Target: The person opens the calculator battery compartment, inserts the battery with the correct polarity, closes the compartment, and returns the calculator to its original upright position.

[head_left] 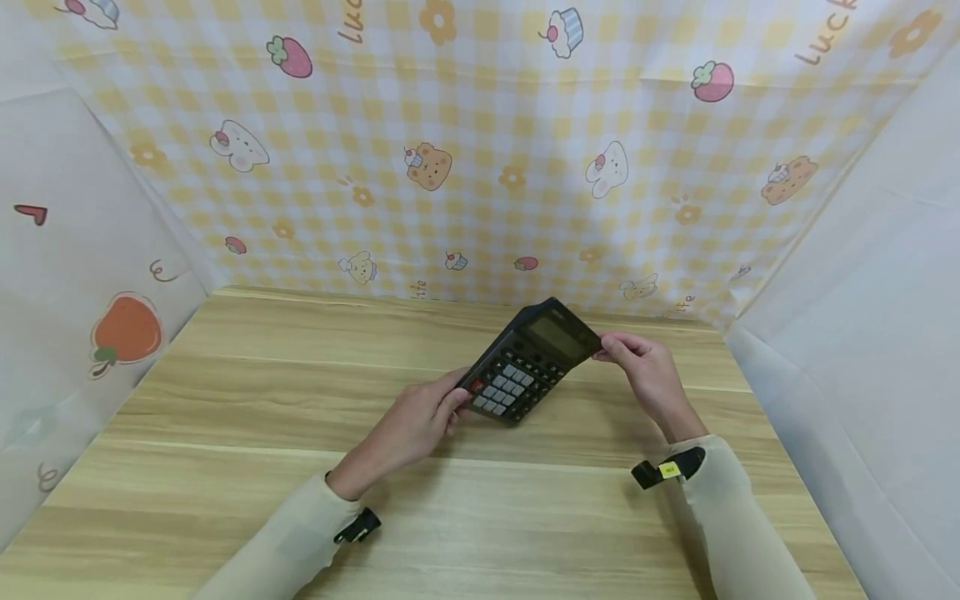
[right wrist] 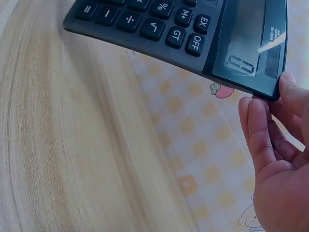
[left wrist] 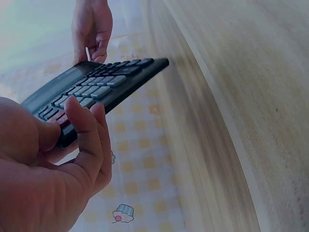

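Note:
A black calculator [head_left: 525,358] with grey and black keys and one red key is held tilted above the wooden table. My left hand [head_left: 420,421] grips its lower left corner, thumb on the front by the red key. At the opposite upper corner, beside the display, my right hand [head_left: 647,375] pinches the edge between thumb and fingers. In the right wrist view the display [right wrist: 239,53] shows a digit that looks like 0. The left wrist view has the calculator [left wrist: 96,89] edge-on, its underside mostly hidden.
The wooden table [head_left: 300,400] runs back to a yellow checked cloth [head_left: 480,167] with cartoon prints. White sheets hang at the left [head_left: 67,275] and right [head_left: 862,292] sides. Black straps with small clips [head_left: 358,527] sit at both wrists.

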`<move>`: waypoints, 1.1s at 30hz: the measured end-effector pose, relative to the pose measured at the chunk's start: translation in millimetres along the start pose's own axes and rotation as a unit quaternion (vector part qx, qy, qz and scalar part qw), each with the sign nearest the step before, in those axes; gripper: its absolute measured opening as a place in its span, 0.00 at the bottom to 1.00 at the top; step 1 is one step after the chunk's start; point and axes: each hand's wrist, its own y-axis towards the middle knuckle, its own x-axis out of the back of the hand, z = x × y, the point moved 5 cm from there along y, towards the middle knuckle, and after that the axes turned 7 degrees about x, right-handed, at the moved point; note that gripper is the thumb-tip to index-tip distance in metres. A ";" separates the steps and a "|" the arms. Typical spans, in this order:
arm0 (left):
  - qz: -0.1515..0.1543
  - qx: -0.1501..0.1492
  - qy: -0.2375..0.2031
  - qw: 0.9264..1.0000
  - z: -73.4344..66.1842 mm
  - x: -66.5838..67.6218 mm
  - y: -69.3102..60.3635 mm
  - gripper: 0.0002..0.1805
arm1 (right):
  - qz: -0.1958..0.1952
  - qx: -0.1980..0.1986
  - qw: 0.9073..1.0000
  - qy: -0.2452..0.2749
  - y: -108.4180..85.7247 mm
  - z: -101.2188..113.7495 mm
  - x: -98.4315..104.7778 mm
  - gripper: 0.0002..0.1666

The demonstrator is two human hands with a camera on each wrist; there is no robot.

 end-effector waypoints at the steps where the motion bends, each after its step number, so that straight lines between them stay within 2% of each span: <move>1: -0.001 0.003 0.000 1.000 0.1 -0.4 0.0 0.19 | -0.002 -0.001 1.000 -0.002 0.2 0.2 0.0 0.24; 8: 0.002 0.033 -0.005 0.999 2.0 -4.7 -1.1 0.22 | -0.011 0.000 1.000 -0.010 2.4 1.1 -1.2 0.23; 14: 0.007 0.038 -0.020 0.999 3.3 -8.2 -2.2 0.21 | -0.014 -0.009 1.000 -0.026 5.2 0.2 -1.6 0.22; 21: 0.015 0.050 -0.010 0.999 6.6 -14.0 -1.9 0.20 | 0.001 -0.020 0.999 -0.042 7.0 1.7 -2.3 0.20; 26: 0.026 0.067 0.002 0.997 10.8 -19.4 -1.2 0.19 | 0.007 -0.030 0.998 -0.063 8.7 3.2 -3.2 0.20; 33: 0.051 0.101 -0.011 0.993 16.6 -27.8 -1.2 0.19 | 0.011 -0.039 0.997 -0.070 14.7 2.3 -7.2 0.20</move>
